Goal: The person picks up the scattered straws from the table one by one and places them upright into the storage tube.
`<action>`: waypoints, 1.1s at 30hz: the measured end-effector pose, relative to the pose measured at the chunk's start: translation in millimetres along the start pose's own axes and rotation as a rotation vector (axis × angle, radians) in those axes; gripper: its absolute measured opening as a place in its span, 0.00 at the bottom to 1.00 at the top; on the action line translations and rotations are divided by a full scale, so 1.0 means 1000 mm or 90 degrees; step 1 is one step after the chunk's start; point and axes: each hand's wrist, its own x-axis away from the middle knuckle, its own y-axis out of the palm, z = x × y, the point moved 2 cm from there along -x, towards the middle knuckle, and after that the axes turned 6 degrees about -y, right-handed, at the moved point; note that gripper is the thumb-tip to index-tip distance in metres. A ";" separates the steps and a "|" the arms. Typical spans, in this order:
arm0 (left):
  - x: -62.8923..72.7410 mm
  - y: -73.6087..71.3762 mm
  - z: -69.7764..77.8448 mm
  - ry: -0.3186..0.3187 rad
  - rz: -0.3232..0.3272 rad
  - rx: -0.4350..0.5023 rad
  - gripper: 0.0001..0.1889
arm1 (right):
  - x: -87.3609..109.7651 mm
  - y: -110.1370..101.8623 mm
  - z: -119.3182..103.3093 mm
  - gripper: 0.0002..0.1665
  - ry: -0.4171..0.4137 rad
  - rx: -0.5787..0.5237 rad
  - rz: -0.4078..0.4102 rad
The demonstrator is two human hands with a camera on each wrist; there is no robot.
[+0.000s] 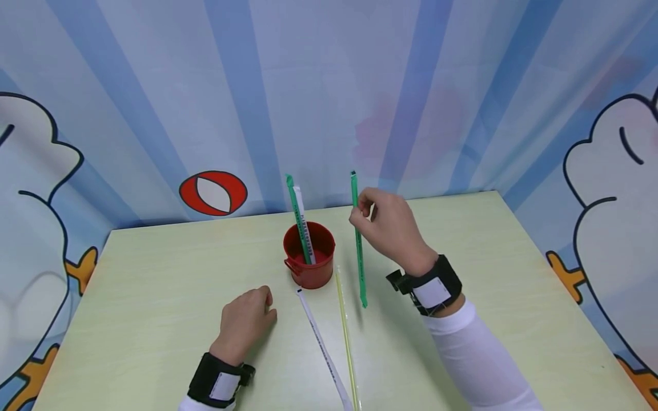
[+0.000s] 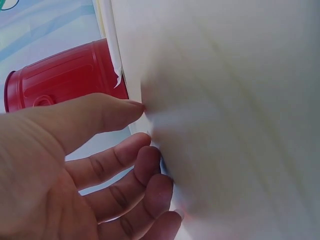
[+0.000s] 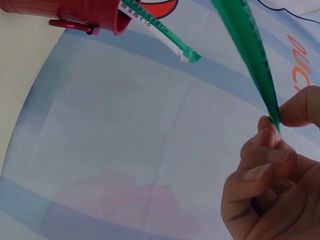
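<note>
My right hand (image 1: 389, 224) pinches a green paper-wrapped straw (image 1: 360, 257) between thumb and fingertips, holding it upright to the right of a small red bucket (image 1: 315, 276). In the right wrist view the wrapped straw rises from the pinch. Inside the bucket lean one green wrapped straw (image 1: 298, 217) and one white wrapped straw (image 1: 305, 228). My left hand (image 1: 245, 321) is at the table on the bucket's near left, its fingers loosely bent with nothing between them, as the left wrist view shows.
On the table (image 1: 169, 285), in front of the bucket, lie another white wrapped straw (image 1: 324, 349) and a yellow straw in a clear wrapper (image 1: 346, 337). A striped blue curtain (image 1: 319, 103) with cartoon prints hangs along the table's back edge.
</note>
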 end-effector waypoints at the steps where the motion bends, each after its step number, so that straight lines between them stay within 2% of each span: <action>1: 0.000 0.000 0.000 -0.001 -0.002 0.000 0.08 | -0.001 0.000 -0.001 0.06 -0.002 -0.004 0.006; 11: 0.000 0.001 0.000 -0.008 -0.008 0.003 0.08 | -0.011 -0.003 -0.018 0.05 -0.074 -0.027 0.101; 17: 0.000 0.001 0.000 -0.008 -0.006 0.003 0.08 | -0.016 -0.005 -0.026 0.05 -0.098 -0.041 0.150; 28: 0.001 -0.001 0.001 -0.007 -0.001 0.001 0.08 | -0.021 -0.005 -0.031 0.04 -0.126 -0.061 0.217; 33: 0.001 -0.001 0.001 -0.010 -0.002 0.001 0.08 | -0.022 -0.002 -0.032 0.04 -0.140 -0.066 0.231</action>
